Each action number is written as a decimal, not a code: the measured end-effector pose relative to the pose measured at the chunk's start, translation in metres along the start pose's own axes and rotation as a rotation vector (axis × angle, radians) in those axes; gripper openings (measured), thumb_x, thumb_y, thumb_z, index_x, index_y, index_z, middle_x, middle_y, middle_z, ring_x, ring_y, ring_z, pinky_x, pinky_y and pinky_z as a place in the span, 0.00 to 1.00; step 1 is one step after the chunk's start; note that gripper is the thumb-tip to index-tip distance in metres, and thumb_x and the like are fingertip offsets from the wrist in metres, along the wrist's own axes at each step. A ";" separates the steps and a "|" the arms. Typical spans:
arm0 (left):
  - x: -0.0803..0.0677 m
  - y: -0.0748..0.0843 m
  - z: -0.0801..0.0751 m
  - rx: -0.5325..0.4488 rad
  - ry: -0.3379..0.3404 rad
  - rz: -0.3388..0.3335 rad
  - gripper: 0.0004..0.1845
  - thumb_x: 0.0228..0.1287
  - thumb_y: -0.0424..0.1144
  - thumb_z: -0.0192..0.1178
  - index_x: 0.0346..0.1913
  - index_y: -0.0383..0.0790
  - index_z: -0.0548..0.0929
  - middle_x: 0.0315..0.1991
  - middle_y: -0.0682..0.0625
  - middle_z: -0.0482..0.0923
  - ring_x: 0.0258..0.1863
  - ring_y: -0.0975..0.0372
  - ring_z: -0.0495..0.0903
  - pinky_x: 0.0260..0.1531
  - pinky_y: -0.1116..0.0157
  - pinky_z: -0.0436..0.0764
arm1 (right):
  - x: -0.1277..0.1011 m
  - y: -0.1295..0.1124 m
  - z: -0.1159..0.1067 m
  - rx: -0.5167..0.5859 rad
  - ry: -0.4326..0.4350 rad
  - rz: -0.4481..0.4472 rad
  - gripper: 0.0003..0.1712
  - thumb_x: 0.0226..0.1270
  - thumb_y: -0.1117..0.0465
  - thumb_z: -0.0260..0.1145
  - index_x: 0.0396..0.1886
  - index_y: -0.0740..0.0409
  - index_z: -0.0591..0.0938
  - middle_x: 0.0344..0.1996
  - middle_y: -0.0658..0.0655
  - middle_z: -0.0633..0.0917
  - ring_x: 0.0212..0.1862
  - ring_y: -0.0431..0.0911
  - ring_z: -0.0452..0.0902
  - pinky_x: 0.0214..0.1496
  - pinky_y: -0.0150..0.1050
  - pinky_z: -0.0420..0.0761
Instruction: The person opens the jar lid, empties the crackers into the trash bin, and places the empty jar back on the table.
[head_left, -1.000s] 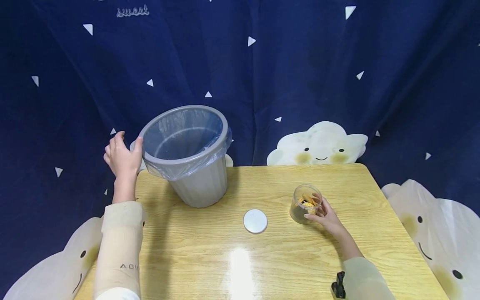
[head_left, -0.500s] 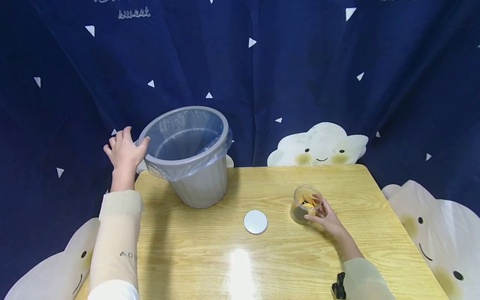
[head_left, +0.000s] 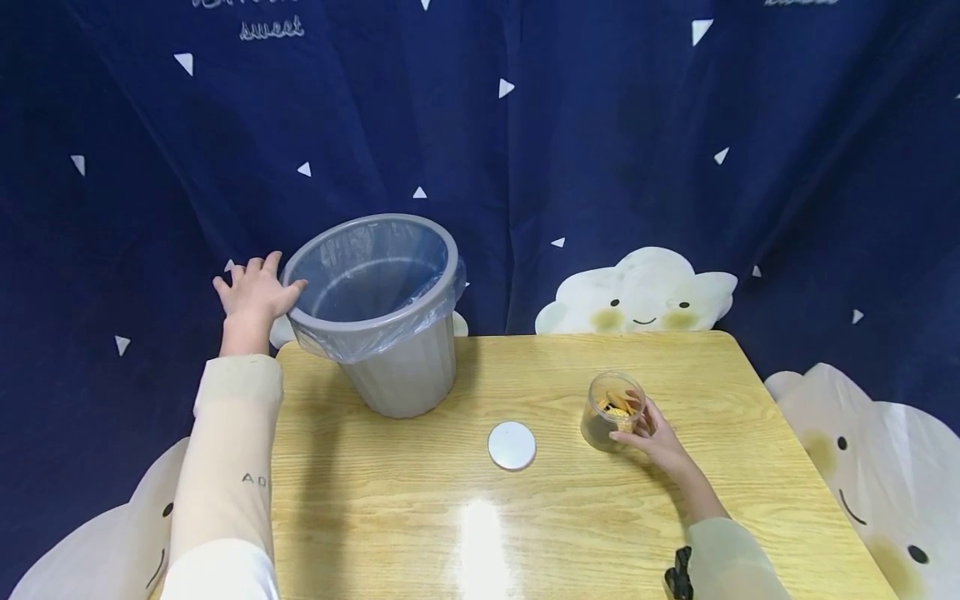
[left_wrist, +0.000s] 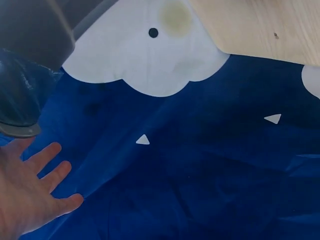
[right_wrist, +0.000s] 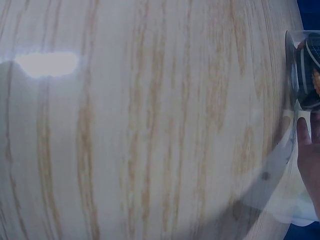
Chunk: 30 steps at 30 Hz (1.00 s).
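Jar (head_left: 612, 410) held upright on bench (head_left: 540, 517), bin (head_left: 378, 312) touched.
Right hand (head_left: 651, 433) fingers curled round jar; left hand (head_left: 257, 292) fingers spread straight against bin rim, arm outstretched.

table (head_left: 675, 367): wood | on it: bin (head_left: 405, 375), lid (head_left: 512, 444), jar (head_left: 611, 410)

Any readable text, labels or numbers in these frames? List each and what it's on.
"sweet": white script on the dark blue star-patterned curtain, top left of the head view.
"AO": dark letters on the cream left sleeve; the word is cut off at the sleeve's edge.
More white lettering at the curtain's top right edge is cropped, unreadable.
Nothing readable on the grey plastic bin, clear jar or white round lid.
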<state>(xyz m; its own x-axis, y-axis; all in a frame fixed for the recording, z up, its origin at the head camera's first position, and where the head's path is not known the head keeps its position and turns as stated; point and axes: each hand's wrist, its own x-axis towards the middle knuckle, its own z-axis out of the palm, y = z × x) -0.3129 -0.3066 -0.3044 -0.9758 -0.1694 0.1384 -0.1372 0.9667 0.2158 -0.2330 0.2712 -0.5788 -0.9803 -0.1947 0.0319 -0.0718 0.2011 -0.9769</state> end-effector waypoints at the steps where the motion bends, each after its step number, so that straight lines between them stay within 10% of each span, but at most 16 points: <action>1: 0.000 0.000 0.001 0.003 -0.007 0.002 0.38 0.62 0.52 0.49 0.69 0.36 0.53 0.65 0.29 0.51 0.63 0.33 0.45 0.57 0.33 0.38 | 0.000 0.000 0.000 -0.002 -0.001 0.000 0.49 0.55 0.64 0.68 0.71 0.58 0.49 0.66 0.65 0.59 0.66 0.60 0.53 0.65 0.43 0.60; 8: 0.001 -0.002 0.003 0.031 -0.041 -0.004 0.38 0.61 0.51 0.48 0.70 0.38 0.51 0.65 0.30 0.50 0.64 0.35 0.45 0.58 0.34 0.36 | 0.000 0.000 0.001 0.027 -0.002 0.006 0.50 0.55 0.65 0.68 0.71 0.58 0.48 0.66 0.66 0.58 0.66 0.58 0.54 0.57 0.22 0.64; 14: 0.004 -0.003 0.002 0.050 -0.082 0.012 0.39 0.59 0.50 0.46 0.71 0.40 0.47 0.67 0.30 0.48 0.64 0.34 0.42 0.58 0.34 0.35 | 0.000 0.001 0.000 0.029 0.013 0.000 0.49 0.53 0.65 0.69 0.70 0.57 0.51 0.65 0.65 0.60 0.58 0.36 0.63 0.53 0.19 0.65; 30: 0.001 0.001 -0.002 0.075 -0.146 0.011 0.36 0.60 0.46 0.40 0.71 0.39 0.47 0.68 0.30 0.44 0.66 0.35 0.38 0.58 0.35 0.32 | 0.001 -0.004 0.004 0.021 0.031 0.007 0.46 0.54 0.69 0.67 0.67 0.64 0.50 0.65 0.65 0.58 0.60 0.37 0.57 0.64 0.45 0.57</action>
<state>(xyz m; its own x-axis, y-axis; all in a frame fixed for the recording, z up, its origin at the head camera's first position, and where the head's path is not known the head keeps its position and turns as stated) -0.3133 -0.3062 -0.3025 -0.9909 -0.1348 -0.0024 -0.1338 0.9808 0.1419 -0.2331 0.2661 -0.5754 -0.9861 -0.1634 0.0311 -0.0611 0.1823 -0.9813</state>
